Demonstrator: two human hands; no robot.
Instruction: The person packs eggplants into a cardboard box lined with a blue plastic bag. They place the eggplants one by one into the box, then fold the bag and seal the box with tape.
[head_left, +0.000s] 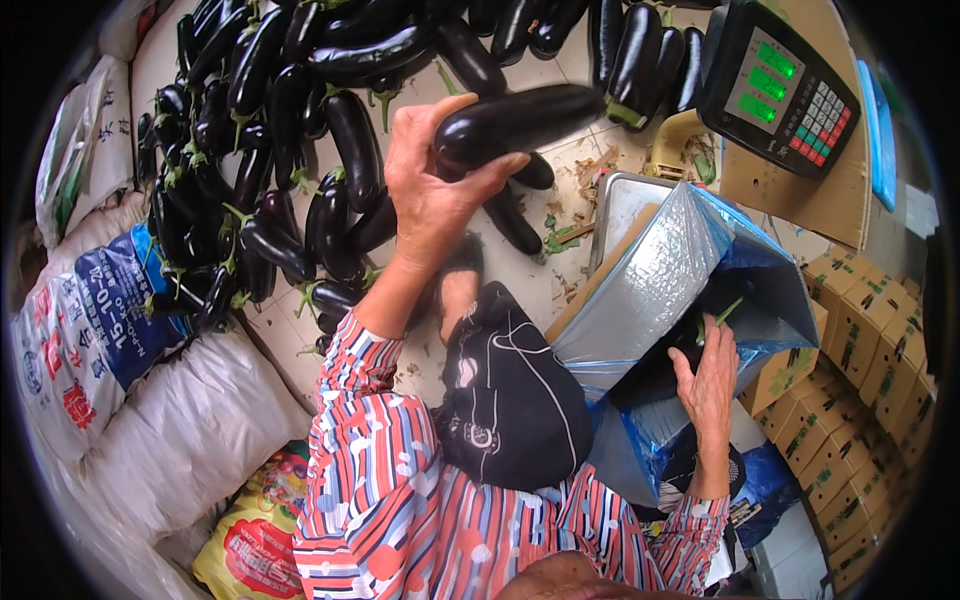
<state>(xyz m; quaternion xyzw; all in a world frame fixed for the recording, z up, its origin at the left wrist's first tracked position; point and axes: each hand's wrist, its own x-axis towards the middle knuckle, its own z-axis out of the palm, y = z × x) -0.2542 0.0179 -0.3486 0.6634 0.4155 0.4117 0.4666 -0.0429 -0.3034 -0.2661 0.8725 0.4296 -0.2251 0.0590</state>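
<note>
A glossy dark purple eggplant (517, 124) is held up above the floor by my left hand (439, 180), with thumb and fingers around its rounded end. My right hand (705, 375) reaches inside a box lined with blue plastic film (652, 262). Its fingers lie against a dark eggplant (664, 360) beside a green stem; whether they grip it is not clear. The film liner drapes over the rim and hides most of the box. Many more eggplants (352, 150) lie heaped on the tiled floor beyond my left hand.
At the right, a scale display (780, 90) with lit green digits stands over the metal weighing platform (611, 206). Stacked cardboard boxes (862, 315) line the right side. Full sacks (195, 427) lie at the left. Leaf scraps (559, 236) litter the floor.
</note>
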